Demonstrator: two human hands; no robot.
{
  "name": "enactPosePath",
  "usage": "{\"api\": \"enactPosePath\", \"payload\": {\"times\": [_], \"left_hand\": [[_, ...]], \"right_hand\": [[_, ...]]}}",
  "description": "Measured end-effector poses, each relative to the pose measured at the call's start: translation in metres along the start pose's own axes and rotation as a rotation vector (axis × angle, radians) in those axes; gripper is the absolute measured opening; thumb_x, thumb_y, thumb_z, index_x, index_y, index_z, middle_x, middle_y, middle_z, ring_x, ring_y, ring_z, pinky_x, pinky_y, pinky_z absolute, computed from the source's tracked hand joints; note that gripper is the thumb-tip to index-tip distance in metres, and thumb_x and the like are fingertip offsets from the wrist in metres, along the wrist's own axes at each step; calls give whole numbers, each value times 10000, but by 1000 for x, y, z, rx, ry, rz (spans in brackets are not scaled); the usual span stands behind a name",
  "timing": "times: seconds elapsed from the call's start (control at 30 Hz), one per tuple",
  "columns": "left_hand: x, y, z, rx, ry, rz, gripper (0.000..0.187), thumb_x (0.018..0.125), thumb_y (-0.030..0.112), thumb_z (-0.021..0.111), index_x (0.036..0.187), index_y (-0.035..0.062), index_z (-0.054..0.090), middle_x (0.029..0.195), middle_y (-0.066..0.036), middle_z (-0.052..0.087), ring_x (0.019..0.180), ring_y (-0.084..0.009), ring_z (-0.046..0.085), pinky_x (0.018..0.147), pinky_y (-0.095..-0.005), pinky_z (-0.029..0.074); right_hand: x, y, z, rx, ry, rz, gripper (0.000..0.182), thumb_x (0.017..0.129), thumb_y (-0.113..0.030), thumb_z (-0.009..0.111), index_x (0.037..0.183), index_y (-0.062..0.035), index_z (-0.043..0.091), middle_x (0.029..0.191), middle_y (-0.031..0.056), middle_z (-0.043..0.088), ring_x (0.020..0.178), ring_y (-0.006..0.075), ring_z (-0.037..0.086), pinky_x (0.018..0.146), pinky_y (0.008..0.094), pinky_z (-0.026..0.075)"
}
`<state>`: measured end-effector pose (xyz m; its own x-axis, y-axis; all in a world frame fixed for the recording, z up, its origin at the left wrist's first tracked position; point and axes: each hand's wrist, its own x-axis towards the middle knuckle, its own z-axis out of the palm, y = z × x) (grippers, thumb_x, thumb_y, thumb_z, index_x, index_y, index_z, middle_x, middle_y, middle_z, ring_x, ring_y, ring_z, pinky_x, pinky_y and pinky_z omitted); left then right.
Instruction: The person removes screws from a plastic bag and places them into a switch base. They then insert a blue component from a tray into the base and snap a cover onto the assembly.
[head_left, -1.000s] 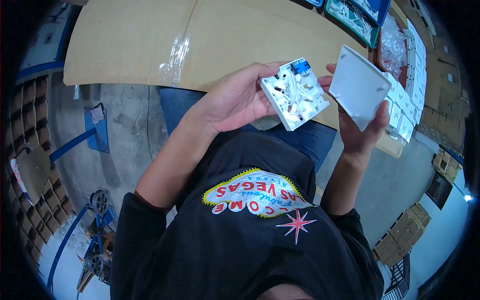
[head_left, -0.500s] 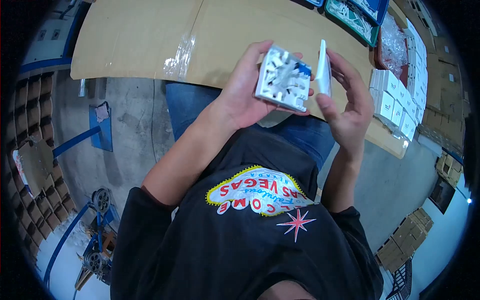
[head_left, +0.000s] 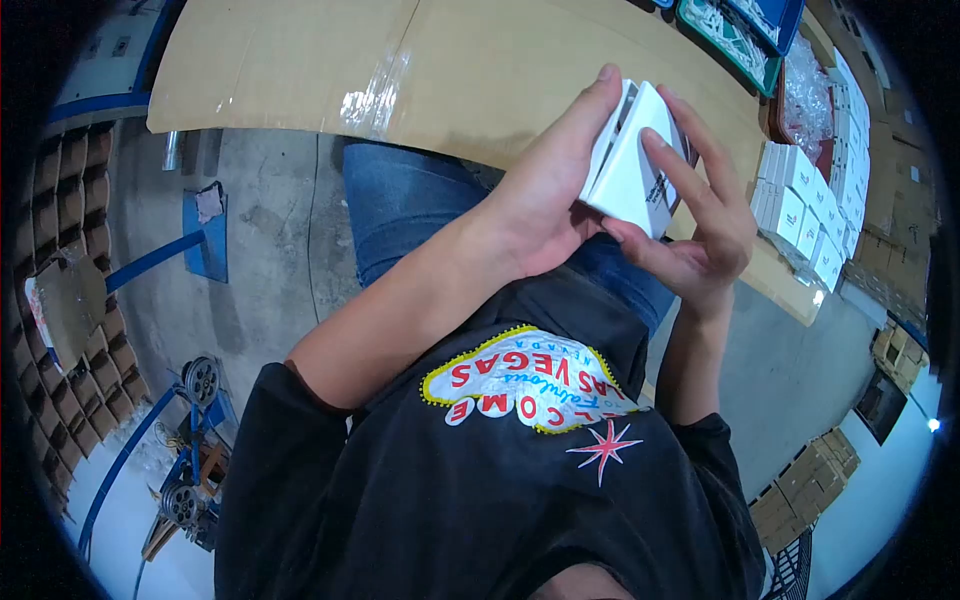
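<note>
My left hand (head_left: 555, 180) is closed round a shallow white box base (head_left: 606, 143), now mostly hidden behind its lid. The white lid (head_left: 638, 180), with dark print on its face, is gripped in my right hand (head_left: 708, 225), fingers on its upper side and thumb at the lower edge. Lid and base lean together in a V, touching or nearly touching along the lower left, with a narrow dark gap towards the top. The small parts inside the base cannot be made out at this angle.
A cardboard-covered table (head_left: 480, 60) lies in front of me. At its right stand stacked white boxes (head_left: 800, 215), a bin with clear plastic bags (head_left: 805, 95) and a green tray (head_left: 725, 45) of white pieces. A blue-framed machine (head_left: 195, 450) is on the floor at left.
My left hand has moved right and tilted the base, so its contents no longer show. The lid in my right hand has turned its printed face up and come against the base.
</note>
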<state>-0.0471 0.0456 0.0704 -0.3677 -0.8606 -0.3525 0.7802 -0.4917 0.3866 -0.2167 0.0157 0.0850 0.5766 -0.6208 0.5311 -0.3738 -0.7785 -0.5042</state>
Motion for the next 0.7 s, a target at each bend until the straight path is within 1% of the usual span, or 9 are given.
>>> {"api": "enactPosePath", "payload": {"times": [0.1,0.17,0.3,0.4,0.5,0.53,0.63,0.67,0.7], "left_hand": [[0,-1,-1,-12,-20,-1,572,1061,577,370,1348,112,540,1205,-76,671,1078,-202,689,889,-384,589],[0,1,0,43,14,9,592,1061,587,354,1356,105,531,1208,-83,666,1080,-211,688,891,-390,589],[2,0,0,37,-23,21,605,1063,588,339,1357,95,530,1213,-92,661,1084,-217,686,892,-390,588],[1,0,3,41,57,36,619,1068,583,315,1362,81,527,1207,-110,661,1074,-226,691,884,-391,589],[0,-1,2,57,57,44,615,1072,571,309,1368,77,524,1218,-113,659,1076,-226,691,873,-391,592],[-2,1,1,68,37,26,608,1077,557,306,1384,76,518,1254,-107,643,1118,-220,671,908,-385,572],[1,0,0,125,47,38,623,1080,553,299,1428,74,494,1287,-98,627,1168,-214,644,960,-379,539],[0,-1,2,124,56,46,637,1083,548,292,1477,75,456,1326,-91,606,1218,-211,612,1008,-371,502],[2,-2,-1,158,71,47,646,1082,550,304,1505,77,424,1367,-98,586,1232,-214,607,1019,-370,500]], "right_hand": [[-1,1,2,25,-27,21,672,621,-275,909,1245,-96,732,1366,233,613,1202,362,627,980,412,517],[1,1,2,31,-39,28,666,631,-287,907,1245,-96,732,1375,235,607,1212,372,619,994,424,507],[2,1,-1,52,-60,49,661,644,-295,905,1248,-95,729,1384,241,598,1211,383,617,1013,435,496],[2,1,3,41,-54,60,655,664,-297,899,1260,-93,719,1396,255,583,1231,403,605,1028,444,490],[0,2,4,71,-65,52,672,678,-302,896,1286,-95,698,1406,267,570,1258,424,587,1044,470,480],[-1,1,4,75,-76,59,684,683,-310,895,1299,-97,688,1412,270,563,1266,431,580,1049,483,477],[-5,5,5,70,-107,47,716,695,-333,894,1333,-107,660,1430,273,545,1280,438,571,1058,507,469],[-6,6,5,79,-114,57,712,705,-331,889,1342,-116,654,1434,270,542,1299,442,556,1073,508,459],[-7,6,6,89,-120,68,709,715,-329,885,1351,-125,648,1438,266,540,1318,447,542,1089,508,450]]}}
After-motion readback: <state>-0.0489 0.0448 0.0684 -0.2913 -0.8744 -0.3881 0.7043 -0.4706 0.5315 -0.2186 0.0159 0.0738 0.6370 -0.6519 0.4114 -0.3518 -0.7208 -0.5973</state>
